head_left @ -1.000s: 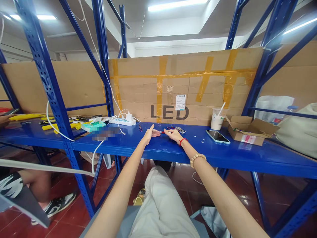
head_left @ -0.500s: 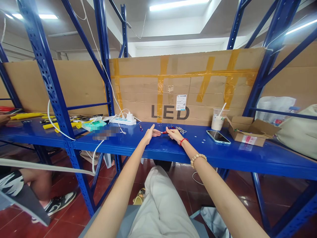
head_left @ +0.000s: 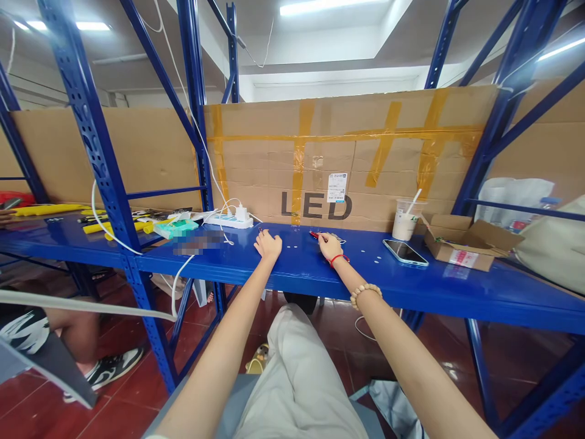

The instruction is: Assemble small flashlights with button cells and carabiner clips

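Observation:
My left hand [head_left: 268, 245] is over the blue shelf table [head_left: 292, 268], fingers bent downward at the spot of a small dark item; whether it grips that item is hidden. To the right, my right hand [head_left: 329, 247] has its fingers closed round a small red object [head_left: 314, 235] whose tip sticks out on the left. Some silver metal pieces [head_left: 340, 240] show just behind my right hand, partly covered by it. A few tiny white bits lie on the blue surface between the hands.
Right of my hands are a cup with a straw [head_left: 404, 222], a phone [head_left: 405, 252] and an open cardboard box [head_left: 468, 241]. On the left, a power strip [head_left: 228, 221], a green packet [head_left: 176, 228], cables and a blue upright [head_left: 98, 140]. Another person sits far left.
My left hand has moved left, away from my right hand, and turned with its fingers curled down. My right hand has shifted slightly right with the red object.

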